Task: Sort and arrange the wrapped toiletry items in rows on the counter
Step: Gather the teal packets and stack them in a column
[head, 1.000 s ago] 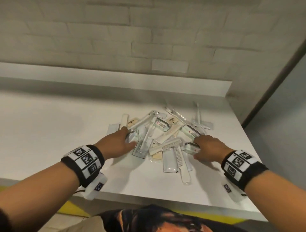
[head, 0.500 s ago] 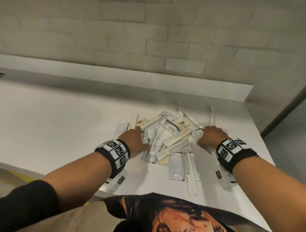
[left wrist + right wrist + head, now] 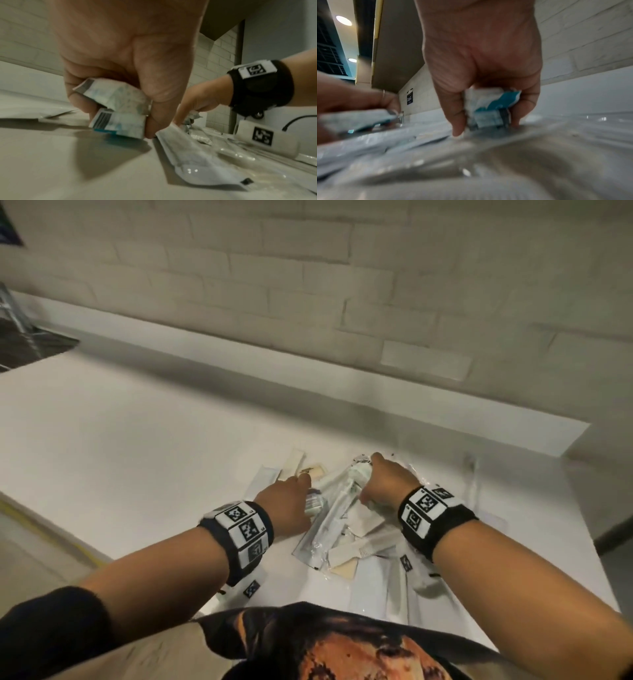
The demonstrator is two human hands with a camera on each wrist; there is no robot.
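A loose pile of wrapped toiletry items (image 3: 346, 529) lies on the white counter (image 3: 137, 460): combs, long clear sleeves and small sachets. My left hand (image 3: 291, 501) is at the pile's left edge and grips two small white-and-teal packets (image 3: 116, 108) between thumb and curled fingers, just above the counter. My right hand (image 3: 380, 481) reaches over the far middle of the pile and pinches small white-and-teal packets (image 3: 489, 108) against the wrappers below. A clear toothbrush sleeve (image 3: 329, 518) lies between the two hands.
A raised white ledge (image 3: 342, 392) and a brick wall (image 3: 342, 285) back the counter. The counter's right edge (image 3: 603, 559) lies close to the pile. Bare counter stretches left of the pile. A dark rack (image 3: 20, 337) stands at far left.
Both hands have moved farther into the pile. The right hand has gone from the right side to the far middle, and the view has shifted right and down.
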